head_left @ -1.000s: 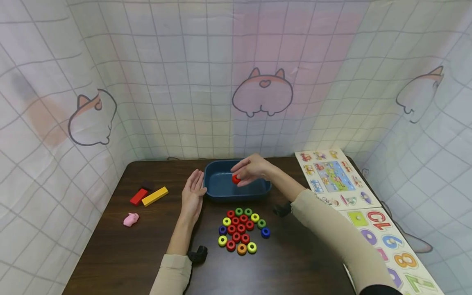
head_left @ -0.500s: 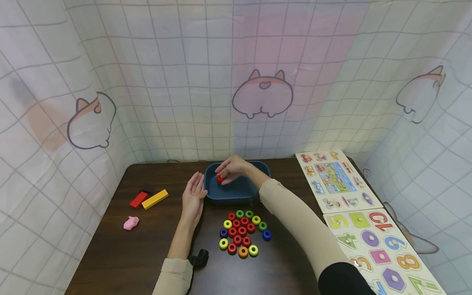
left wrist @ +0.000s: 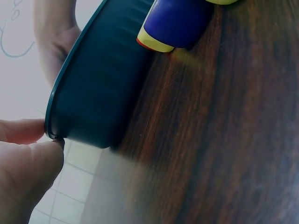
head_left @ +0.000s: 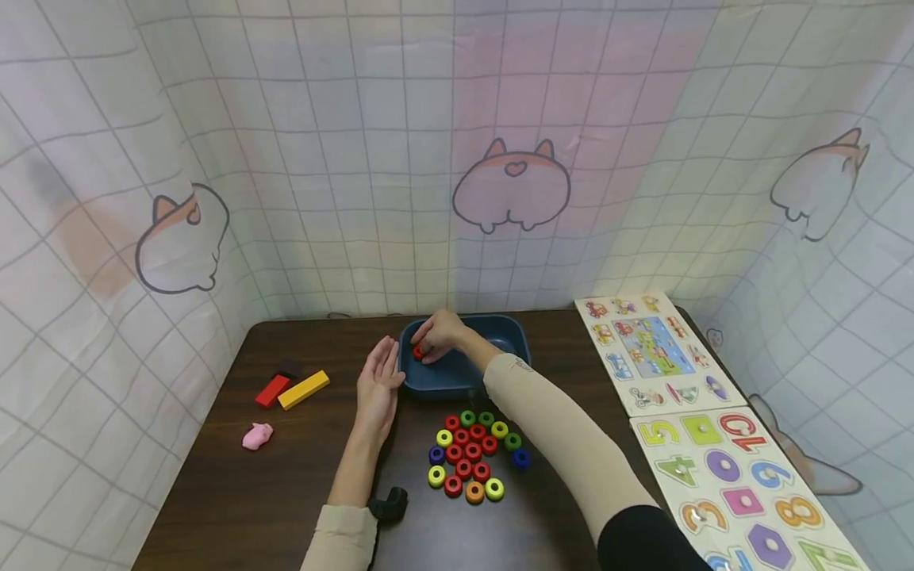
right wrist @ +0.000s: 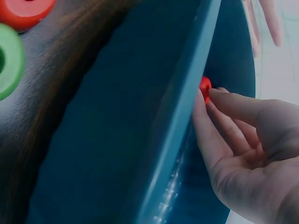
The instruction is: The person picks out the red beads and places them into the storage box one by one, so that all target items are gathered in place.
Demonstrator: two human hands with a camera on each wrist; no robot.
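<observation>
My right hand point(head_left: 440, 331) reaches into the dark blue plastic tray point(head_left: 516, 337), near its left end. Thumb and fingers pinch a red ring point(right wrist: 204, 88), held low inside the tray in the right wrist view. My left hand point(head_left: 376, 388) rests against the tray's left end, its fingers straight and its thumb touching the rim. In the left wrist view, the left thumb point(left wrist: 35, 163) meets the tray's corner. In front of the tray lies a cluster of coloured rings: red rings point(head_left: 472, 451) in the middle, with green, yellow, blue and orange ones around them.
At left on the dark wooden table point(head_left: 214, 492) lie a yellow block point(head_left: 304, 389), a red block point(head_left: 273, 391), a dark block and a pink pig figure point(head_left: 257, 435). Two puzzle boards point(head_left: 628, 381) line the right side. A printed curtain point(head_left: 343, 198) hangs behind.
My right hand has moved left and lower inside the tray with the red ring. The left hand stays at the tray's left end.
</observation>
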